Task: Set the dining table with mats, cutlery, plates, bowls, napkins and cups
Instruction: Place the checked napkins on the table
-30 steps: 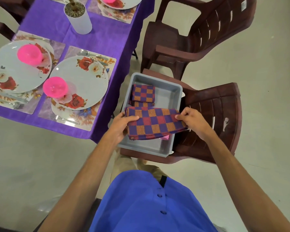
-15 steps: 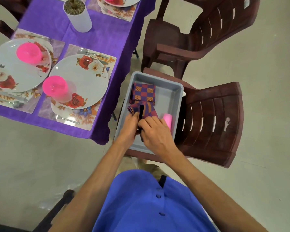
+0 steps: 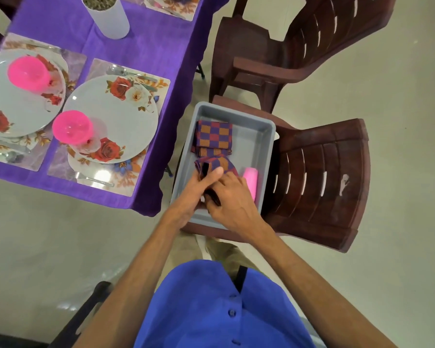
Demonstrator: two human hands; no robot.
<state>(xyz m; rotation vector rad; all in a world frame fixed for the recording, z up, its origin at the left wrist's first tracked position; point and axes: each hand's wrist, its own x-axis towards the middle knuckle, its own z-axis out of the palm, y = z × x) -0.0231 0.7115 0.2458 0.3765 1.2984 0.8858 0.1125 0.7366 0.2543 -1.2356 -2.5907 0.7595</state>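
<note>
So a second ago the checked napkin (image 3: 215,165) was stretched out wide between both hands, and now it's bunched into a small bundle down in the grey bin (image 3: 259,146), hands pulled in tight together. The left hand (image 3: 199,187) has its fingers curled onto the bundle from the 9 o'clock side, and the right hand (image 3: 232,197) clamps the cloth from 3 o'clock, knuckles up. A second folded napkin (image 3: 214,136) lies flat just past it at 12 o'clock, and a pink cup (image 3: 251,179) lies on its side touching the right hand's far edge. The bin sits on a brown chair (image 3: 319,177), beside the purple worktop (image 3: 148,46) where plates (image 3: 116,116) and pink bowls (image 3: 72,126) are already out. My guess at the risk: the fold springs open when lifted since the cloth is loose, or the right hand knocks the cup rolling. No readable writing or brands anywhere; any label is too blurry.
</note>
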